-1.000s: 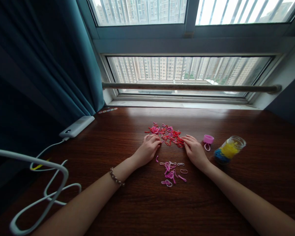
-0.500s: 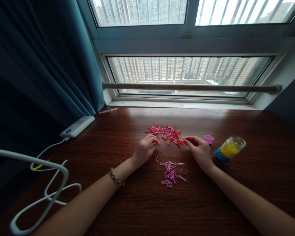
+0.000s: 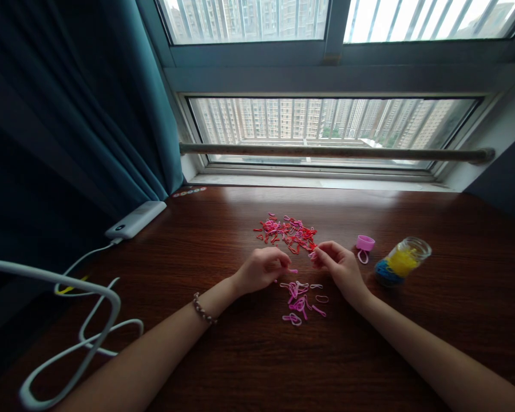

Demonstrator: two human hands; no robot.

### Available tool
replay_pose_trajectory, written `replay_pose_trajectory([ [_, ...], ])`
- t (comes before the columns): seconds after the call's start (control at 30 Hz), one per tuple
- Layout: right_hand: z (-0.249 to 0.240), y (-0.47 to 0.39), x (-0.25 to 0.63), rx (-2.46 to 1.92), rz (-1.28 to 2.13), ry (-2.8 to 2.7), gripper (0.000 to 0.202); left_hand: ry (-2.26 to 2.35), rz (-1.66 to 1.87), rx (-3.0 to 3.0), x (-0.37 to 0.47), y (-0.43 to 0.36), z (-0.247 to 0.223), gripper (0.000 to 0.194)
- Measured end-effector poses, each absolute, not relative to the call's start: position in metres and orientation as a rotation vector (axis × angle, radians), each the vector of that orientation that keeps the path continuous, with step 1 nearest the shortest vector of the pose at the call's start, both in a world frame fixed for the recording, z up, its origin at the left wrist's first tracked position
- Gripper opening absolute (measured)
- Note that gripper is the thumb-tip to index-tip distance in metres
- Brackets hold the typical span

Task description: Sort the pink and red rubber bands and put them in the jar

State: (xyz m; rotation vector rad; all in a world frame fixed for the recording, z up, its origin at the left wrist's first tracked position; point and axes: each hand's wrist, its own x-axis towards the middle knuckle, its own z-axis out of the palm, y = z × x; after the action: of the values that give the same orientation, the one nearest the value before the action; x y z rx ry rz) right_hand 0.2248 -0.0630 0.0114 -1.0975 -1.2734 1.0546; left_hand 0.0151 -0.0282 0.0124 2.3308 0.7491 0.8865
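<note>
A pile of small red and pink rubber bands [image 3: 286,232] lies on the brown table, beyond my hands. Nearer to me is a smaller group of pink and pale bands [image 3: 299,300]. My left hand [image 3: 261,269] is closed in a pinch between the two groups, with a pink rubber band [image 3: 293,271] at its fingertips. At the near right edge of the red pile, my right hand [image 3: 341,272] pinches another pink band [image 3: 312,256], partly hidden by the fingers.
Right of my right hand stand a pink cap-like ring [image 3: 365,242] with a pink loop [image 3: 363,257] and a tilted glass jar [image 3: 401,263] of yellow and blue bands. At left are a white power strip [image 3: 136,220] and a looped white cable [image 3: 111,303]. A window and rail are behind.
My left hand has moved toward me and right, from the pile to above the smaller group, with a pink band. My right hand has shifted slightly left and nearer, uncovering the pink loop.
</note>
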Motion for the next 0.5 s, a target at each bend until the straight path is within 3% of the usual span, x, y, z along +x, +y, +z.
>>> replay_pose_trajectory([
  [0.13, 0.010, -0.062, 0.225, -1.110, 1.008, -1.293, 0.031, 0.641, 0.768, 2.344, 0.018, -0.031, 0.011, 0.017],
  [0.33, 0.014, -0.068, 0.220, -1.055, 0.933, -1.640, 0.023, 0.962, 1.071, 2.485, 0.012, -0.015, 0.003, 0.017],
  [0.5, 0.044, -0.101, 0.217, -0.932, 0.617, -1.886, 0.018, 1.195, 0.781, 2.766, 0.011, -0.010, 0.001, 0.031],
])
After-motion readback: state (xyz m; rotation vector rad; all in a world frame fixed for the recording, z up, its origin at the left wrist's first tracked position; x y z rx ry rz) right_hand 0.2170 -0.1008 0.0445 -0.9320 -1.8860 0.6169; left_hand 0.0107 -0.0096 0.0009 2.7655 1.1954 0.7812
